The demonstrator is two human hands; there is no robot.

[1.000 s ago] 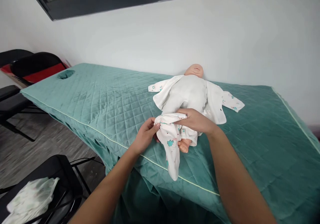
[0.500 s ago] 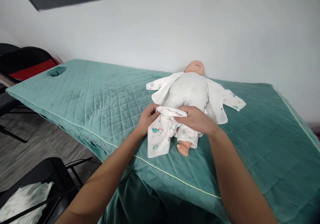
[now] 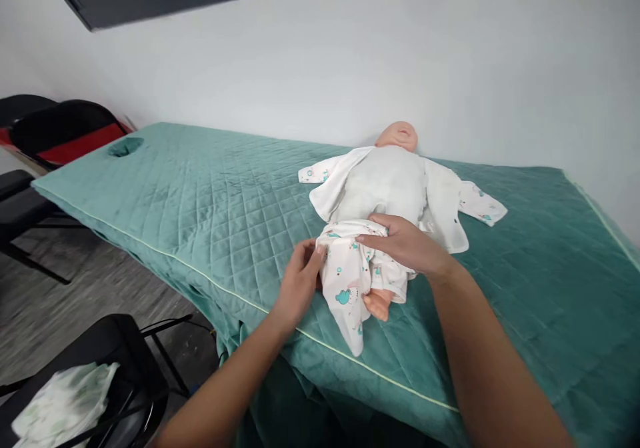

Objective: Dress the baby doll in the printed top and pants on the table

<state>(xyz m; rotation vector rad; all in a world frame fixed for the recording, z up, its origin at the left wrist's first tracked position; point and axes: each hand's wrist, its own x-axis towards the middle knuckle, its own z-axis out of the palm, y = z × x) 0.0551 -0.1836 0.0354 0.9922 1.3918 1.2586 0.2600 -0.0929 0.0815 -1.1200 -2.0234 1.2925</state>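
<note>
A baby doll lies on its back, its head toward the wall and its lower body toward me. White baby pants with a teal print are partly on its legs; one leg of the pants hangs loose toward the near edge. My left hand grips the side of the pants at the left. With the fingers of my right hand I pinch the waistband near the doll's crotch. One bare foot sticks out of the other pant leg. An open white baby jacket spreads out on both sides of the torso.
A green quilted cover lies over the long bed, which has a face hole at its far left end. Black chairs stand at the left. White cloth rests on a nearer black chair.
My left hand has moved down from the waistband to the side of the pants. The loose pant leg now hangs lower and narrower. The view has shifted slightly.
</note>
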